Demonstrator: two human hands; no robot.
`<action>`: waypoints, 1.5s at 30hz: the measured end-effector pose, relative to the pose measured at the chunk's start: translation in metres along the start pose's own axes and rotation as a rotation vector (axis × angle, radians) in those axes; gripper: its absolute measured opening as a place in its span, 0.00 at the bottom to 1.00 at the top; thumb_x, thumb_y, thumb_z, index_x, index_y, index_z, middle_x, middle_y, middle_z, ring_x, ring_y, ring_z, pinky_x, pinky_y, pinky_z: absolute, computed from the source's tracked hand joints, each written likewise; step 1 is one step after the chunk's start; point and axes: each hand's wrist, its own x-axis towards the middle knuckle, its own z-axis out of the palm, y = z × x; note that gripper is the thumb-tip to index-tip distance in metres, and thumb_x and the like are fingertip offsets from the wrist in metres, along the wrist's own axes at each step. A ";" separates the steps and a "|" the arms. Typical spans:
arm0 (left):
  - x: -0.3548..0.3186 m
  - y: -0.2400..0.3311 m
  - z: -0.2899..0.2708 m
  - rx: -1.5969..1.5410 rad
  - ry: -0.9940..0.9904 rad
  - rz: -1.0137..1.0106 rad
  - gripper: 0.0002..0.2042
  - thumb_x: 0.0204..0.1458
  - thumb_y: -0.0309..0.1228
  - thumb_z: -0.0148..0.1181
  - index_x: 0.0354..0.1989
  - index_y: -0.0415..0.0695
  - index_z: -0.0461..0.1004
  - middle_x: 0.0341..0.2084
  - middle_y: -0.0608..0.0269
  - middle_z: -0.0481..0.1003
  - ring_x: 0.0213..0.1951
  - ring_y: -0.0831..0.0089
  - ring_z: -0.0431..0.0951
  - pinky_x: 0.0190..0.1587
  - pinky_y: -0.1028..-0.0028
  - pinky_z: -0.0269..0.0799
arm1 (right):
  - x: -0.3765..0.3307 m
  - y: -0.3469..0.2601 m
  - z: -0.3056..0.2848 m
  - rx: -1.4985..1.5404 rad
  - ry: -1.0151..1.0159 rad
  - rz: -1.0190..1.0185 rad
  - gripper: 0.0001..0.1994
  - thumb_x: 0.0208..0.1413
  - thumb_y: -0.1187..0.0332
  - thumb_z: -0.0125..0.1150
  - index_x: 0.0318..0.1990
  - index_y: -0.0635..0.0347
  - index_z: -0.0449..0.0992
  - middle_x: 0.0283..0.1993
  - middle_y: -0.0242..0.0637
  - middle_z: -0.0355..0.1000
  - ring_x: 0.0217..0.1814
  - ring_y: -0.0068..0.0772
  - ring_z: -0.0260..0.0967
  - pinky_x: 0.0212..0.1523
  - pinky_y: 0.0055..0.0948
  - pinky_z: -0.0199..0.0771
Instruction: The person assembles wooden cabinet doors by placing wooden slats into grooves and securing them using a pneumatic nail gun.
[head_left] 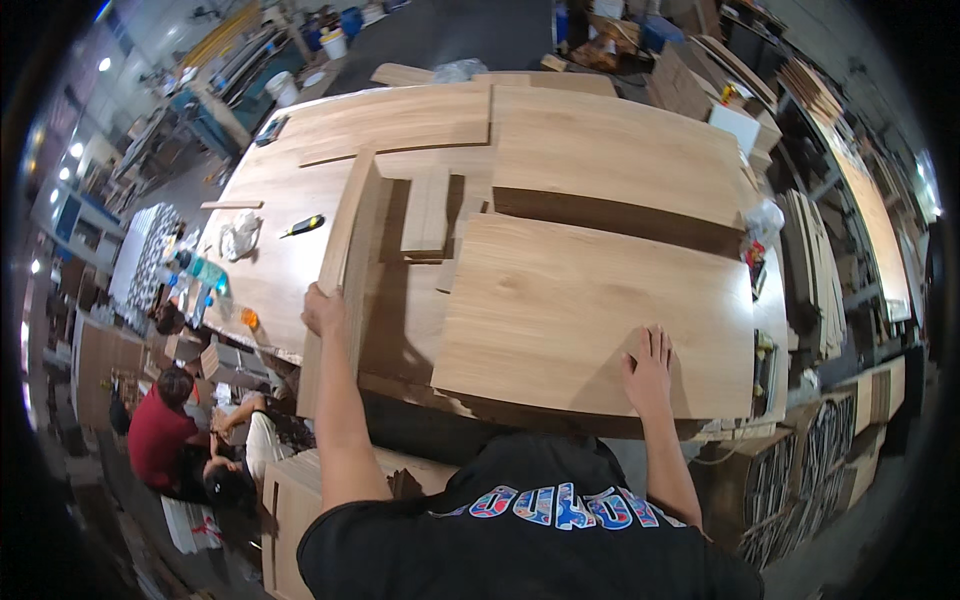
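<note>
- The left grip (322, 308) is curled around the near end of a long narrow plank (345, 255) standing on edge, which runs away from it toward the far side.
- The right grip (648, 368) lies spread flat on the near right corner of a large wood panel (590, 310).
- Both boards rest on the wooden surface (290, 200); a yellow-black tool (303, 225) lies left of the plank.

A woodworking shop or furniture factory; a large worktable (270, 270) is covered with cut wood-veneer panels (590, 310); more boards stand stacked on racks (820, 260) to the right; machinery and buckets (283, 88) line the far concrete floor; another worker (160, 435) crouches among panels below.
</note>
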 end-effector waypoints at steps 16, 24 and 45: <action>-0.172 0.238 -0.007 -0.285 -0.313 1.190 0.30 0.50 0.36 0.81 0.64 0.47 0.82 0.59 0.52 0.84 0.62 0.46 0.81 0.69 0.51 0.71 | 0.099 0.146 -0.051 0.811 0.624 0.260 0.33 0.80 0.51 0.58 0.81 0.64 0.63 0.75 0.61 0.70 0.77 0.59 0.69 0.78 0.51 0.67; -0.246 0.323 0.072 -0.225 -0.548 1.252 0.31 0.54 0.41 0.79 0.66 0.46 0.81 0.64 0.53 0.81 0.71 0.48 0.74 0.77 0.49 0.63 | 0.168 0.286 -0.059 0.279 0.419 0.389 0.34 0.72 0.51 0.67 0.76 0.65 0.69 0.68 0.64 0.74 0.73 0.70 0.68 0.75 0.58 0.68; -0.251 0.407 0.123 0.053 -0.457 1.236 0.39 0.62 0.70 0.65 0.63 0.44 0.77 0.58 0.58 0.79 0.65 0.56 0.77 0.71 0.54 0.68 | 0.223 0.313 -0.047 0.445 0.411 0.473 0.26 0.77 0.47 0.58 0.68 0.57 0.82 0.65 0.48 0.78 0.64 0.53 0.77 0.66 0.48 0.75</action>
